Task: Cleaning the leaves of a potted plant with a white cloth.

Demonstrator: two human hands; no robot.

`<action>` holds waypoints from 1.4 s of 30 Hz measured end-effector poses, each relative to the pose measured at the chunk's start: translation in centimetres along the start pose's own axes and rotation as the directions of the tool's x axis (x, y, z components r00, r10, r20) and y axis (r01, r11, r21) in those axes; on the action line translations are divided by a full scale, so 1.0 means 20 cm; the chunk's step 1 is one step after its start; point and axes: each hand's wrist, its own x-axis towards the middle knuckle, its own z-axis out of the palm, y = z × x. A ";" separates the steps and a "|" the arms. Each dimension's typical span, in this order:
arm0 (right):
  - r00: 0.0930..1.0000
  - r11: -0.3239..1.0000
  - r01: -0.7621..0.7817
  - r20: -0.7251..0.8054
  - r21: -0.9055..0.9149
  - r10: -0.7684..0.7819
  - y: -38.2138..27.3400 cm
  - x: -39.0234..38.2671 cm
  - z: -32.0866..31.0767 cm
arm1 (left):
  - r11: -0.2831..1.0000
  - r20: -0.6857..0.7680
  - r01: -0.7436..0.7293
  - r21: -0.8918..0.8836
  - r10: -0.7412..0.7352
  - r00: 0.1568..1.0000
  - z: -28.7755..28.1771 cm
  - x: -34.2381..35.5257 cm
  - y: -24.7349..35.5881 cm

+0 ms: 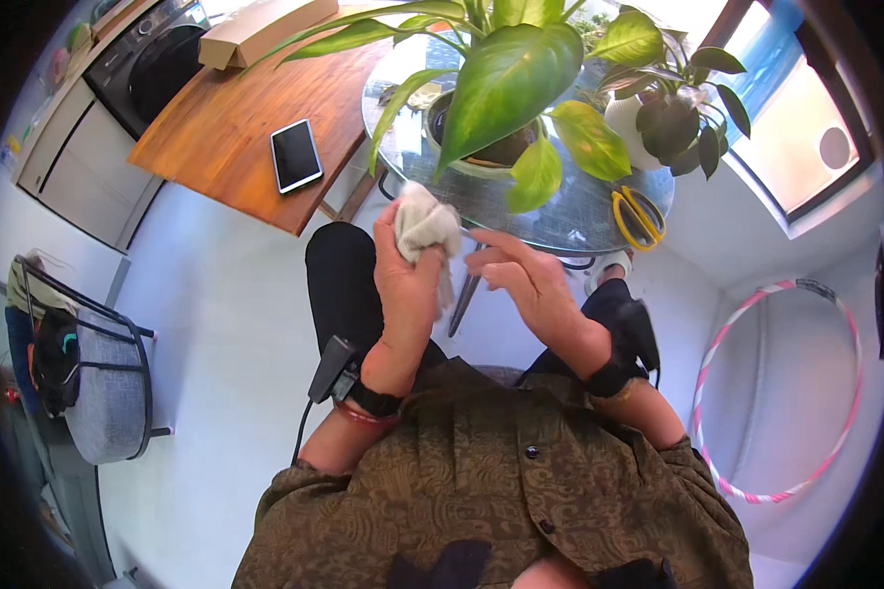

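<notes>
Bunched in my left hand (408,280) is a cream-coloured cloth (425,222), its folds sticking up above the fingers and a loose end hanging down. My right hand (530,290) is just to the right of it, fingers partly bent and slightly blurred, with nothing visible in them. Beyond both hands stands a round glass table (521,221) bearing a potted plant with large green leaves (511,88). Yellow-handled scissors (638,218) lie near the table's right edge.
A smartphone (296,156) lies on the wooden table (236,137) at left, with a cardboard box (265,29) behind it. A second plant in a white pot (631,133) stands at the back right. A grey chair (108,393) is far left; a pink-and-white hoop (699,393) leans at right.
</notes>
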 end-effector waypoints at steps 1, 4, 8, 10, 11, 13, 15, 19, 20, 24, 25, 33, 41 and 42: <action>0.985 0.961 0.155 -0.044 -0.227 -0.169 0.01 0.00 -0.02 | 1.000 -0.008 -0.002 -0.002 0.002 1.000 0.00 0.02 0.00; 0.953 0.966 0.112 -0.249 -0.232 -0.170 0.06 0.02 -0.12 | 0.960 -0.126 -0.226 0.164 0.248 0.961 0.08 0.06 0.03; 0.829 0.982 0.018 -0.546 -0.187 -0.119 0.16 0.09 -0.29 | 0.944 -0.087 -0.165 0.284 0.197 0.977 0.18 0.10 -0.10; 0.830 0.969 -0.016 -0.544 -0.246 -0.124 0.24 0.10 -0.35 | 0.957 -0.088 -0.147 0.250 0.174 0.981 0.22 0.15 -0.13; 0.833 0.955 -0.045 -0.539 -0.294 -0.126 0.26 0.11 -0.37 | 0.965 -0.092 -0.128 0.227 0.153 0.984 0.22 0.16 -0.14; 0.829 0.970 -0.073 -0.554 -0.234 -0.071 0.22 0.12 -0.34 | 0.940 -0.120 -0.187 0.284 0.229 0.966 0.21 0.18 -0.15; 0.835 0.961 -0.038 -0.537 -0.274 -0.120 0.22 0.13 -0.34 | 0.943 -0.081 -0.117 0.312 0.150 0.985 0.18 0.20 -0.13; 0.841 0.861 -0.016 -0.472 -0.509 -0.264 0.29 0.15 -0.38 | 0.939 -0.075 -0.223 0.263 0.250 0.965 0.11 0.32 -0.11; 0.843 0.861 -0.010 -0.467 -0.509 -0.266 0.29 0.15 -0.39 | 0.967 -0.060 -0.136 0.216 0.153 0.986 0.09 0.35 -0.13; 0.871 0.914 -0.045 -0.464 -0.404 -0.162 0.28 0.17 -0.43 | 0.966 0.017 -0.184 0.180 0.184 0.983 0.02 0.42 -0.09; 0.884 0.912 -0.074 -0.451 -0.403 -0.127 0.28 0.17 -0.44 | 0.966 0.015 -0.186 0.179 0.187 0.982 0.01 0.44 -0.09; 0.852 0.877 -0.011 -0.464 -0.481 -0.244 0.33 0.17 -0.43 | 0.975 0.289 0.151 -0.162 -0.100 0.952 -0.09 0.72 -0.04; 0.849 0.676 0.037 -0.334 -0.736 -0.409 0.28 0.19 -0.39 | 0.978 0.497 0.183 -0.100 -0.111 0.861 -0.12 0.95 -0.05; 0.854 0.676 0.042 -0.325 -0.736 -0.407 0.28 0.18 -0.38 | 0.983 0.454 0.177 0.041 -0.176 0.873 -0.13 0.97 -0.05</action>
